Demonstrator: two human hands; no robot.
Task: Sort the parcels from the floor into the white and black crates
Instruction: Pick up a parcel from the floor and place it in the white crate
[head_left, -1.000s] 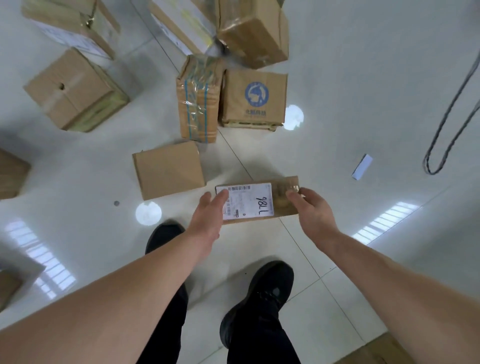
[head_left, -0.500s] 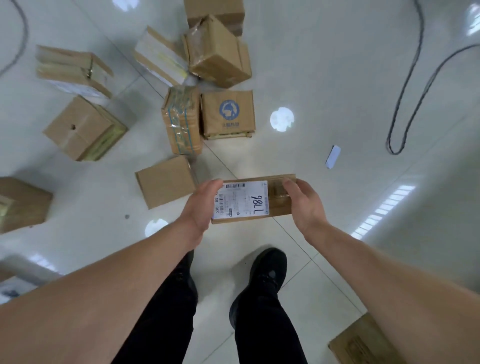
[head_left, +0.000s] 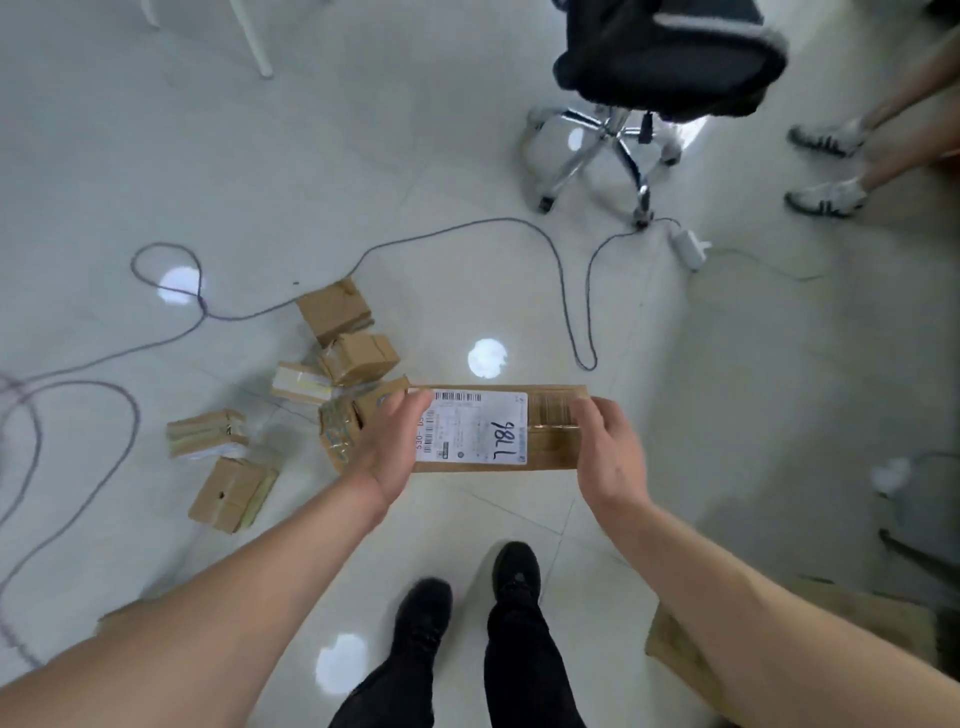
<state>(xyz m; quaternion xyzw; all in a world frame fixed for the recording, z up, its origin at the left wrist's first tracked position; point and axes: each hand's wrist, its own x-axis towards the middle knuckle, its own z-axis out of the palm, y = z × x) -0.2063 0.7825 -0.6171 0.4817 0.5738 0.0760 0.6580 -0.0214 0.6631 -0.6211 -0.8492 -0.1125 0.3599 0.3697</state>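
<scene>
Brown cardboard boxes form the pile (head_left: 358, 356) on the floor, left of the parcel (head_left: 550, 457) and partly behind it. A grey cable (head_left: 563, 291) loops across the floor beyond the parcel. The left hand (head_left: 387, 447) grasps the parcel's left end, with its fingers over the far corner beside the white label (head_left: 472, 428). The parcel is off the floor, held level in front of the person with the label face up and the long axis running left to right. The right hand (head_left: 608, 452) grasps the right end, fingers wrapped over the taped section. A black chair (head_left: 670, 52) stands well beyond the parcel, to its right. No crate is in view.

Handling, as judged: the parcel is a thin, flat carton and appears light, since it is carried by the ends without visible sag. The board looks stiff enough to keep its shape, though it may flex if squeezed at mid-span. The tape at the right end is glossy and may be slick, so bare board gives better purchase. Recommended hold: both short ends. The contents are unknown, so set it down and do not drop it.
</scene>
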